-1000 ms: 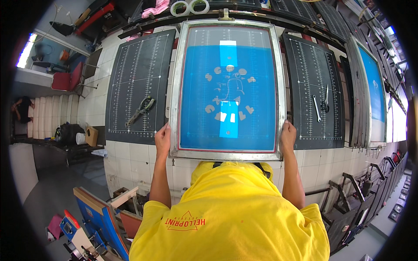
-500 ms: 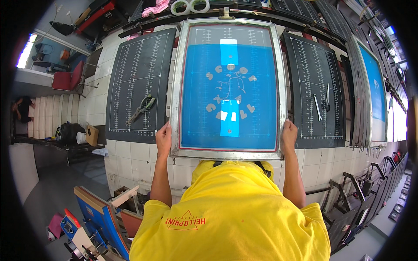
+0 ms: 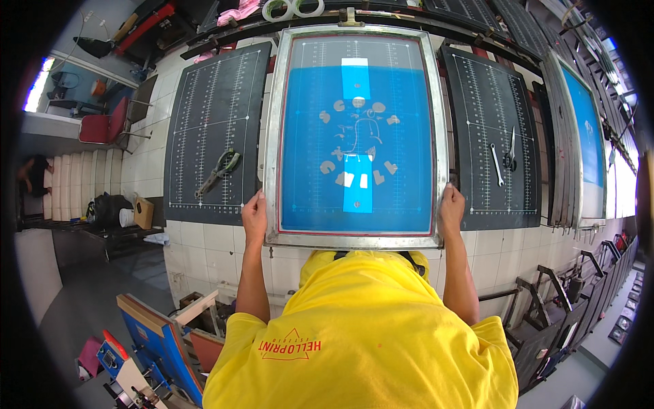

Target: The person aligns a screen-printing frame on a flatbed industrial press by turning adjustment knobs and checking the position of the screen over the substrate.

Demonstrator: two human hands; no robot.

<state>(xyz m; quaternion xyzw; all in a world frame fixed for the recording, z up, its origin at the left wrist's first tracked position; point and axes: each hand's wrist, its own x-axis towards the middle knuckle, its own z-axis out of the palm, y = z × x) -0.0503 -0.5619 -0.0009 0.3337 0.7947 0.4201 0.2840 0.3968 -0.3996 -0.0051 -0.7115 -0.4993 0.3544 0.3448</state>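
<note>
A silkscreen printing frame [image 3: 437, 136] with metal sides lies in front of me over a dark ruled board. Its mesh [image 3: 306, 143] is mostly blue, with a ring of pale letter-like shapes and a line drawing in the middle. Bright blue rectangular pieces [image 3: 355, 71] show through it. On the near left side of the frame, my left hand [image 3: 254, 217] is closed on the edge. My right hand [image 3: 452, 210] grips the opposite side at about the same height. The fingertips of both hands are partly hidden behind the frame. At the far end, a metal clamp [image 3: 351, 15] meets the frame.
Left of the frame, a dark ruled board [image 3: 184, 136] bears a green-handled clamping tool [image 3: 219, 174]. The right board [image 3: 470, 102] carries a wrench [image 3: 496, 163] and scissors [image 3: 512, 153]. Another blue screen [image 3: 582, 129] stands farther right. Tape rolls [image 3: 278, 9] lie at the back.
The whole view has shifted slightly, with the boards and frame sitting a little higher and farther left in the picture. Both hands keep their hold on the frame.
</note>
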